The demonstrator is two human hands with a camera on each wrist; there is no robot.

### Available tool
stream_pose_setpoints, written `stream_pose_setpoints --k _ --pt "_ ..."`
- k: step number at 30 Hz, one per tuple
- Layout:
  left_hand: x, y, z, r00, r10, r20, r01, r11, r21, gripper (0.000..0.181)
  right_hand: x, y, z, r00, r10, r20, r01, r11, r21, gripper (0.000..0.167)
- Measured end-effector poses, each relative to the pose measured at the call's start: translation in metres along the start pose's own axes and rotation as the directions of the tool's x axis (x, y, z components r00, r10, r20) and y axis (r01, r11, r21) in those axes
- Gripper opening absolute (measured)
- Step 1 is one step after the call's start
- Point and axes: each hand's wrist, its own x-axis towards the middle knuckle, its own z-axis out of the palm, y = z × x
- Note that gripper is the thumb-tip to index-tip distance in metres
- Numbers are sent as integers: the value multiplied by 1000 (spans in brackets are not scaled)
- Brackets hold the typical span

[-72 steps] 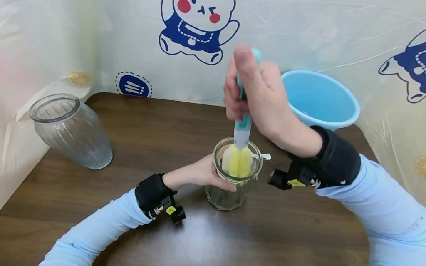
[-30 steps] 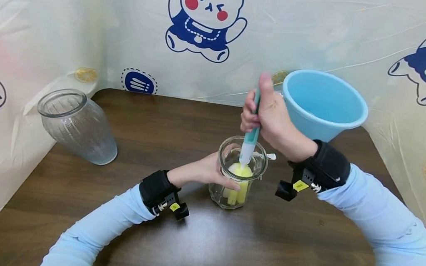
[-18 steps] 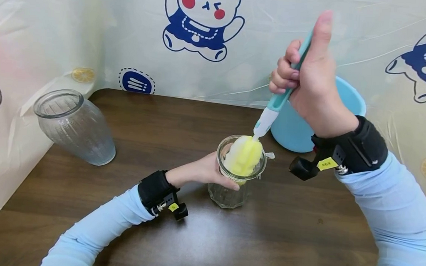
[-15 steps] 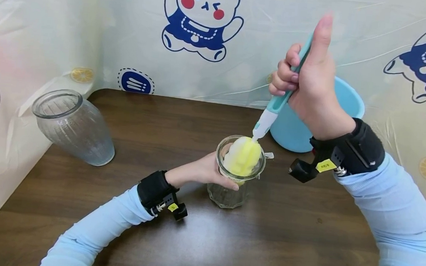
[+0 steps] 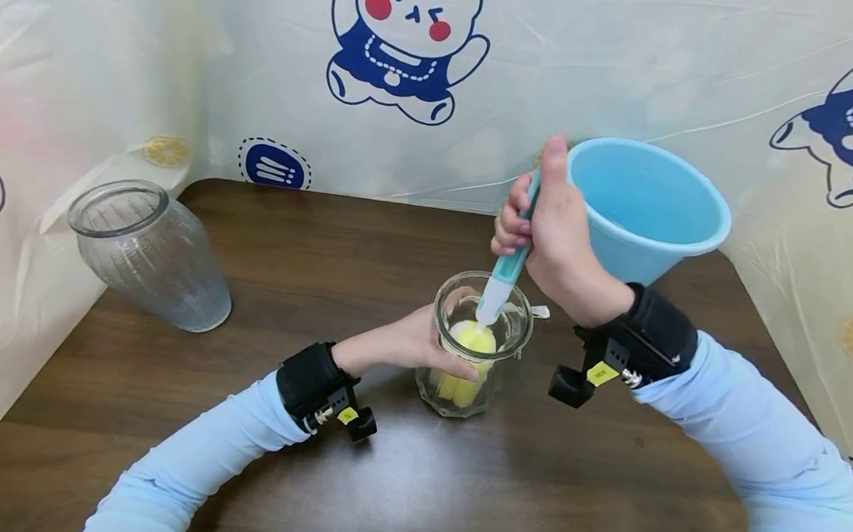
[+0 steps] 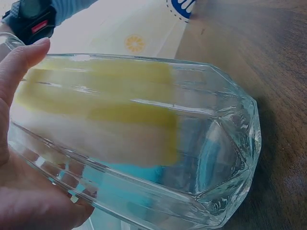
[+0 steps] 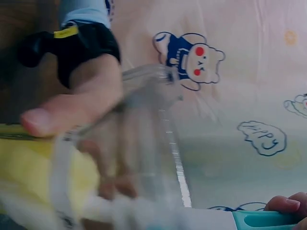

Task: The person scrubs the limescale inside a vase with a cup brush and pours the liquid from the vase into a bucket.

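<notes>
My left hand (image 5: 421,341) grips a clear glass jar (image 5: 502,355) round its side, below the rim, and the jar stands upright on the table. In my right hand (image 5: 560,235) is a sponge brush (image 5: 498,292), held by its teal handle with the thumb up along it. The brush slants down through the jar's mouth, and its yellow and white sponge head (image 5: 472,349) sits inside, low in the jar. Through the faceted glass, the left wrist view shows the sponge (image 6: 120,105) a little short of the jar's base. The right wrist view is blurred.
A ribbed glass vase (image 5: 153,253) stands at the left of the wooden table (image 5: 307,248). Behind my right hand is a light blue basin (image 5: 647,233). A patterned sheet (image 5: 563,60) hangs along the back and sides.
The brush has gone up, with its sponge in the jar's mouth, and down again to low in the jar. My right hand moved with it; my left hand kept its hold.
</notes>
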Motion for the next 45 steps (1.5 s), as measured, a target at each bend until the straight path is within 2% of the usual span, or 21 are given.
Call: stream_pose_setpoints --k 6,8,13,17,22,27,33,36,40,45 --pt "0 0 0 1000 -9 17 9 1000 -17 84 -9 24 -2 995 1 101 8 996 -88 52" --pt "0 0 0 1000 -4 24 4 1000 -25 83 -10 26 -3 995 -5 104 17 994 -109 51" --pt "2 0 0 1000 17 25 -16 999 -31 81 -10 20 -3 996 -1 92 9 997 -83 53" --pt "2 -1 2 1000 13 18 -13 999 -42 79 -10 7 -5 996 -22 84 25 999 -28 55" --pt "1 -1 2 1000 24 19 -22 995 -100 74 -12 -21 -10 995 -72 69 66 995 75 57" --pt "1 -1 2 999 36 19 -33 992 -119 79 -16 -48 -17 992 -108 64 94 978 186 59" --pt "1 -1 0 997 68 23 -64 990 -127 87 -21 -66 -24 978 -209 8 198 938 284 60" --pt "0 0 -1 997 73 17 -70 989 -129 88 -23 -64 -22 973 -232 -23 227 924 306 61" --pt "0 1 0 998 65 20 -61 986 -156 81 -26 -50 -19 978 -203 -50 208 922 327 61" --pt "1 1 1 999 36 18 -33 989 -143 76 -28 -23 -16 983 -185 -24 182 930 319 58"
